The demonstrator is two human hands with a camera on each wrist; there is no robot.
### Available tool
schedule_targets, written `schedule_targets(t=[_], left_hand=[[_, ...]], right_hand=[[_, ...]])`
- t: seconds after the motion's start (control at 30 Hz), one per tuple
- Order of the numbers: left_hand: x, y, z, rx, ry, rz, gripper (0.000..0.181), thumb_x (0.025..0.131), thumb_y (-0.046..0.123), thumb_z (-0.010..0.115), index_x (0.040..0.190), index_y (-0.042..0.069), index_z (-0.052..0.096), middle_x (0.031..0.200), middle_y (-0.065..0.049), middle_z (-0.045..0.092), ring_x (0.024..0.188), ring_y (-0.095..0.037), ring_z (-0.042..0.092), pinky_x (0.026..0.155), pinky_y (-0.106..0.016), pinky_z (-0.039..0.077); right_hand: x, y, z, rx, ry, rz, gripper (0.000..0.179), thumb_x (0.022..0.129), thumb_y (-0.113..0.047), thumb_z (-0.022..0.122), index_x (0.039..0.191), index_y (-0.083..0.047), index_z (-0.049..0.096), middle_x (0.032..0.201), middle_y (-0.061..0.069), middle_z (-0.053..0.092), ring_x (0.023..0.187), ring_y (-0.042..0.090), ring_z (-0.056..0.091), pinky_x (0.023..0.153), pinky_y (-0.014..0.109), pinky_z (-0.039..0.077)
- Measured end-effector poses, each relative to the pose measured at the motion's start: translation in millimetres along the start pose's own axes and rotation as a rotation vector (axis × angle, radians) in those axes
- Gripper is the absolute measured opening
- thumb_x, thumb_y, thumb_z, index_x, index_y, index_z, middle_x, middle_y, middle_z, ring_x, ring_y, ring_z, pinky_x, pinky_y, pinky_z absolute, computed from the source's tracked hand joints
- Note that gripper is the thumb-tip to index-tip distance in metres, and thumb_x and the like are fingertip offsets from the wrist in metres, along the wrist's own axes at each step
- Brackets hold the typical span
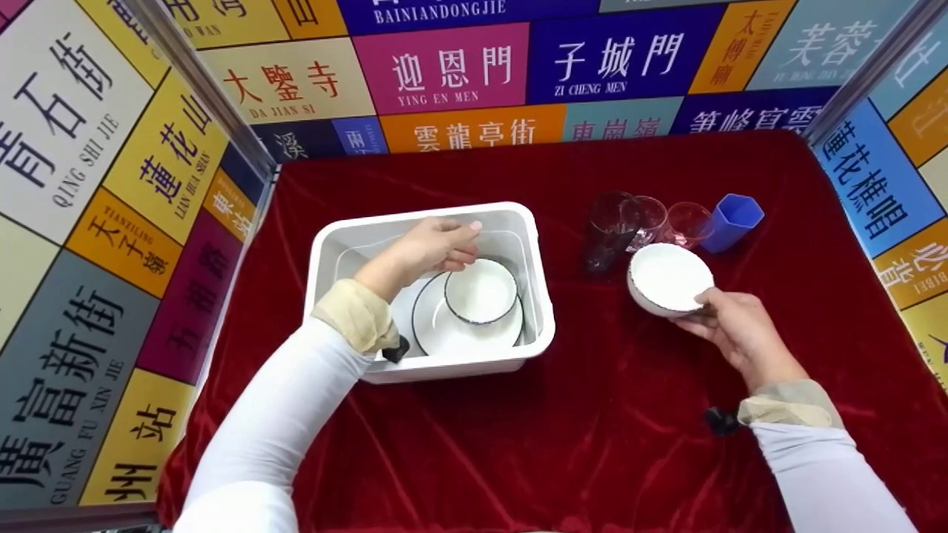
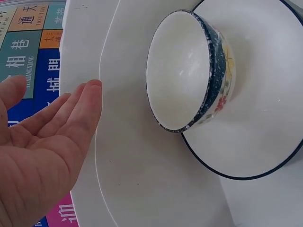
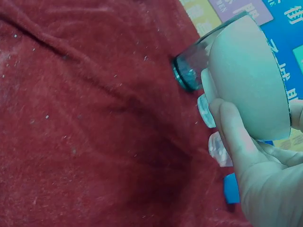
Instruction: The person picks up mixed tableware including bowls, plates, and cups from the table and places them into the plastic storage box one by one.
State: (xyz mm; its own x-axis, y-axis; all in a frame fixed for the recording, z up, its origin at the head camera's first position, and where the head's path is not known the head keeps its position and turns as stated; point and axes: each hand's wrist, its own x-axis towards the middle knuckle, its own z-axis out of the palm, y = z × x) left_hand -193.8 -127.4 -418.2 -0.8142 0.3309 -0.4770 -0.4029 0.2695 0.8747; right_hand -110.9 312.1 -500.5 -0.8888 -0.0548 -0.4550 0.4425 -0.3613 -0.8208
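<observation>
My right hand grips a white bowl by its rim and underside, above the red cloth; the right wrist view shows the bowl clear of the cloth. Over the white plastic basin hovers my left hand, its fingers loosely extended and holding nothing. Below it a second bowl, with a dark speckled rim and a flower pattern outside, rests on a dark-rimmed white plate in the basin. In the left wrist view this bowl is apart from the fingers.
Behind the held bowl stand a tall dark glass, two pinkish clear glasses, one a pink glass, and a blue angular cup. Panels with printed lettering wall the red-covered table at the back and sides.
</observation>
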Motion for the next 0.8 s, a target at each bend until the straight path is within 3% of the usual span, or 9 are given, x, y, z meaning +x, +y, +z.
schedule_targets(t=[0.27,0.63,0.8], left_hand=[[-0.4,5.8,7.3,-0.019,-0.030,0.017,0.057,0.106,0.033,0.052,0.148,-0.005,0.042,0.135,-0.030,0.059,0.129,-0.041,0.058,0.112,-0.047,0.046],[-4.0,12.3,21.5,-0.034,-0.071,0.041,0.054,0.106,0.031,0.053,0.144,-0.005,0.047,0.129,-0.030,0.064,0.103,-0.026,0.070,0.105,-0.045,0.052],[-3.9,14.8,31.2,-0.051,-0.113,0.046,0.051,0.105,0.030,0.054,0.141,-0.006,0.050,0.129,-0.031,0.063,0.105,-0.029,0.070,0.105,-0.046,0.052]], right_hand=[[-8.6,-10,15,-0.044,-0.038,-0.042,0.028,0.099,0.003,0.047,0.091,-0.006,0.072,0.092,0.008,0.077,0.082,0.021,0.077,0.080,0.034,0.062],[-19.9,-18,42,-0.113,-0.088,-0.089,0.028,0.099,0.002,0.047,0.090,-0.005,0.073,0.091,0.006,0.077,0.081,0.019,0.076,0.079,0.035,0.062],[-25.8,-23,51,-0.148,-0.098,-0.085,0.027,0.099,0.001,0.047,0.089,-0.005,0.072,0.091,0.006,0.077,0.080,0.020,0.077,0.077,0.035,0.062]])
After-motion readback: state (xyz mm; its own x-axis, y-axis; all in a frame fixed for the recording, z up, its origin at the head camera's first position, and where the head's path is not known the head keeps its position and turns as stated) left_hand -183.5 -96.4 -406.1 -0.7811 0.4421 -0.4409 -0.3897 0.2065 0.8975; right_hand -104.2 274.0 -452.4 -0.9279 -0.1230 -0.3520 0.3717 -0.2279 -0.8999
